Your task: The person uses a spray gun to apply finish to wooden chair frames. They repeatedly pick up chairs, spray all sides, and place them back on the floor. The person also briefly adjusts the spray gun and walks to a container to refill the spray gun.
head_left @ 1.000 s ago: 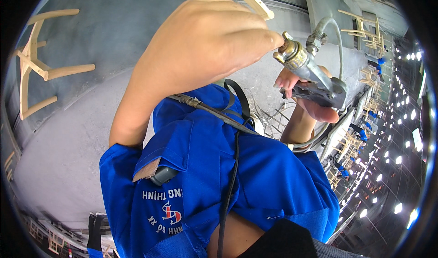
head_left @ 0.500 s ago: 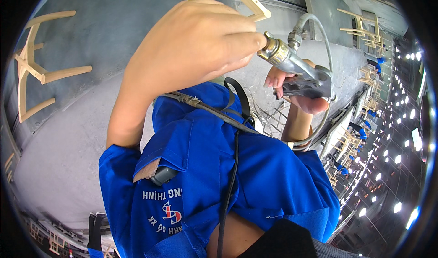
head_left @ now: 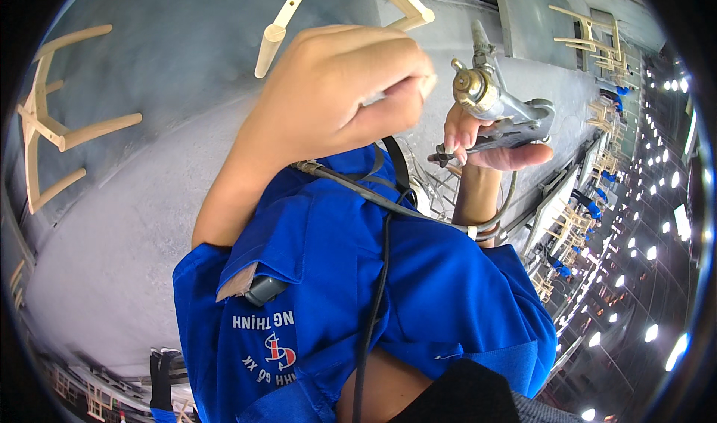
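My right hand (head_left: 489, 140) is wrapped round the handle of a metal spray gun (head_left: 511, 110). Its worn brass front (head_left: 472, 87) points toward the left and toward me. A hose fitting (head_left: 482, 45) stands up behind that front. My left hand (head_left: 351, 87) is curled closed, a little left of the gun and apart from it. A small pale spot shows between its fingers; whether it holds anything is hidden.
A pale wooden frame (head_left: 295, 4) stands just beyond my left hand, another wooden frame (head_left: 48, 116) at far left. A hose (head_left: 373, 196) crosses my blue clothes. More wooden frames (head_left: 590, 38) and people in blue are at the right.
My left hand has come away from the front of the spray gun, which it was touching. The gun has turned so its brass front shows more fully.
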The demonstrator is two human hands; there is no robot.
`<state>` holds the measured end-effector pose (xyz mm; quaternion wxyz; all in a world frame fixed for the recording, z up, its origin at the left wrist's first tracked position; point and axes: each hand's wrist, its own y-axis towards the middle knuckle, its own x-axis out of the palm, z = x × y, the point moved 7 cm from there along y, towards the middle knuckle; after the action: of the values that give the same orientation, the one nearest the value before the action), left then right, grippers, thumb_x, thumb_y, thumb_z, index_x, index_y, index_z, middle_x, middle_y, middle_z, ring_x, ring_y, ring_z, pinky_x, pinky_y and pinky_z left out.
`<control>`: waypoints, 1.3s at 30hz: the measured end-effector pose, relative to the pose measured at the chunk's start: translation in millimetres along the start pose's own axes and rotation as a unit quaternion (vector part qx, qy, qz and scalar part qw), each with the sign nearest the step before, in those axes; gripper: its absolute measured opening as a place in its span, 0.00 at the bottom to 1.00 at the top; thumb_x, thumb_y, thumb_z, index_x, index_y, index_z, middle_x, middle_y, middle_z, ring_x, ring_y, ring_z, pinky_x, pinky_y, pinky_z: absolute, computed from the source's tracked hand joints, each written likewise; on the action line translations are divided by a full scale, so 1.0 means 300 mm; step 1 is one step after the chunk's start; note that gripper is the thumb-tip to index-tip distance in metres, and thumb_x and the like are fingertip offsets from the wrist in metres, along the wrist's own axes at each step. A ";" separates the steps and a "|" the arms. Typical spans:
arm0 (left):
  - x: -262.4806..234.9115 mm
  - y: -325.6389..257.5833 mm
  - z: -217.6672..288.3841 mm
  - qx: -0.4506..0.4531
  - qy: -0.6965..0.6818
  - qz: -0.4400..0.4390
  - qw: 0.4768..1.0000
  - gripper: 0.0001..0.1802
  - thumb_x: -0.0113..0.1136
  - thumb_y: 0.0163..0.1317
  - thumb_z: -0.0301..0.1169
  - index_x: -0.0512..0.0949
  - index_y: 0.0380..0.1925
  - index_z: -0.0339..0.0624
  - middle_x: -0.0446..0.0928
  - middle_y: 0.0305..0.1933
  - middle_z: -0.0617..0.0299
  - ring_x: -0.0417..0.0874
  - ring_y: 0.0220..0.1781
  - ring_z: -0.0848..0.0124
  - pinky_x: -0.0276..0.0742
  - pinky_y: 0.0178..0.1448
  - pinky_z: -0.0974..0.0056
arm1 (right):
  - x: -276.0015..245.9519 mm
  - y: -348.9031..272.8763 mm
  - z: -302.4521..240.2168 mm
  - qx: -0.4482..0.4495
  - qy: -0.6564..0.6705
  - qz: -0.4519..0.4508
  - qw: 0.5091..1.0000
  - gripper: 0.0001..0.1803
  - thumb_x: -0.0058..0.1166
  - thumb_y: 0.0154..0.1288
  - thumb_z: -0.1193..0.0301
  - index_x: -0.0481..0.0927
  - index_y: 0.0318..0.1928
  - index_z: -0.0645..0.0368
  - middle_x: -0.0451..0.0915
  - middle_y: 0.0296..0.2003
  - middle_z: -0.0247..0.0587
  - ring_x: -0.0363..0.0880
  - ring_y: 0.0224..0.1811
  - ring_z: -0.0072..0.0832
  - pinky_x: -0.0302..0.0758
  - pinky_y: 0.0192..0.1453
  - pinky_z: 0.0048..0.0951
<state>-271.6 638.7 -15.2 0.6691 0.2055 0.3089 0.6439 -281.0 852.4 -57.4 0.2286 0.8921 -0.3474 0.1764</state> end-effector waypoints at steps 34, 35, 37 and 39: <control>0.289 -0.050 -0.139 -0.242 -0.515 0.009 0.822 0.16 0.66 0.67 0.28 0.83 0.52 0.31 0.86 0.34 0.54 0.88 0.34 0.70 0.86 0.38 0.67 | -0.086 -0.026 -0.026 -0.010 0.042 -0.016 0.999 0.59 0.46 0.52 0.19 0.77 0.51 0.71 0.83 0.30 0.51 0.80 0.23 0.35 0.80 0.25 0.29; 0.304 -0.049 -0.140 -0.244 -0.520 0.012 0.819 0.16 0.66 0.67 0.28 0.83 0.52 0.31 0.86 0.34 0.54 0.88 0.33 0.70 0.86 0.37 0.68 | -0.091 -0.031 -0.032 -0.013 0.045 -0.013 0.999 0.59 0.46 0.52 0.19 0.77 0.51 0.71 0.83 0.30 0.51 0.80 0.23 0.34 0.80 0.25 0.29; 0.318 -0.040 -0.139 -0.223 -0.514 0.010 0.828 0.19 0.63 0.70 0.33 0.81 0.53 0.29 0.86 0.34 0.51 0.88 0.32 0.67 0.87 0.35 0.66 | -0.094 -0.041 -0.033 -0.008 0.054 -0.015 0.998 0.59 0.47 0.51 0.19 0.76 0.50 0.70 0.82 0.30 0.51 0.80 0.23 0.34 0.80 0.26 0.30; 0.329 -0.040 -0.142 -0.215 -0.514 0.006 0.831 0.21 0.61 0.71 0.36 0.80 0.54 0.28 0.86 0.34 0.49 0.88 0.31 0.66 0.88 0.34 0.66 | -0.098 -0.049 -0.034 -0.003 0.061 -0.019 0.998 0.58 0.47 0.51 0.19 0.75 0.50 0.69 0.82 0.30 0.52 0.80 0.23 0.34 0.80 0.27 0.31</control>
<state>-293.4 730.1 -68.8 0.7546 0.3594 -0.2269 0.4999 -292.8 883.4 -66.9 0.2557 0.8854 -0.3160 0.2254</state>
